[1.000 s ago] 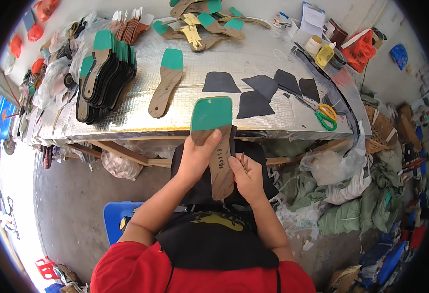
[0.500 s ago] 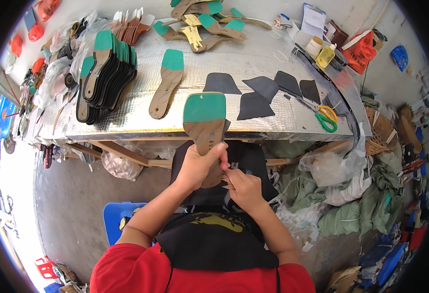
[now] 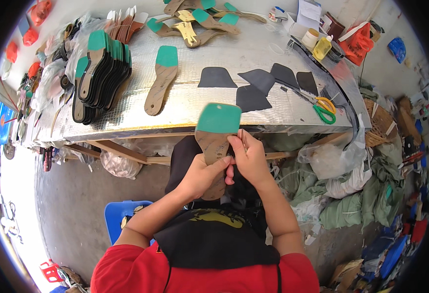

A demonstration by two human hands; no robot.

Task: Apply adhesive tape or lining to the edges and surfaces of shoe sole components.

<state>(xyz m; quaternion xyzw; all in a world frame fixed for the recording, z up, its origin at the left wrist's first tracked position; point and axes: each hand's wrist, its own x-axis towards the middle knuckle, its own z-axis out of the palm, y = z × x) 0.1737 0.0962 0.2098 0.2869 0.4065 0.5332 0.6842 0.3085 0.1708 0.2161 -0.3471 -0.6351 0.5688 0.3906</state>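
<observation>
A shoe insole (image 3: 218,119), brown board with a green end, is upright in front of my lap, green end up. My left hand (image 3: 205,175) is closed around its middle, thumb across the brown face. My right hand (image 3: 250,155) pinches its right edge just under the green part, thumb in front; what lies behind the board is hidden. On the table beyond, a single loose insole (image 3: 162,80) of the same kind lies flat. To its left stands a tall stack of insoles (image 3: 104,73) with black undersides.
Several dark grey cut pieces (image 3: 217,78) lie on the silver-covered table (image 3: 185,110). Right of them are scissors (image 3: 325,110) with yellow and green handles and a bottle of yellow liquid (image 3: 323,48). More insoles (image 3: 202,35) are heaped at the back. A blue bin (image 3: 119,219) stands at my left.
My right hand has moved up along the insole's right edge, from near the lower end to just below the green part. The insole has shifted slightly right and down, tilting a little.
</observation>
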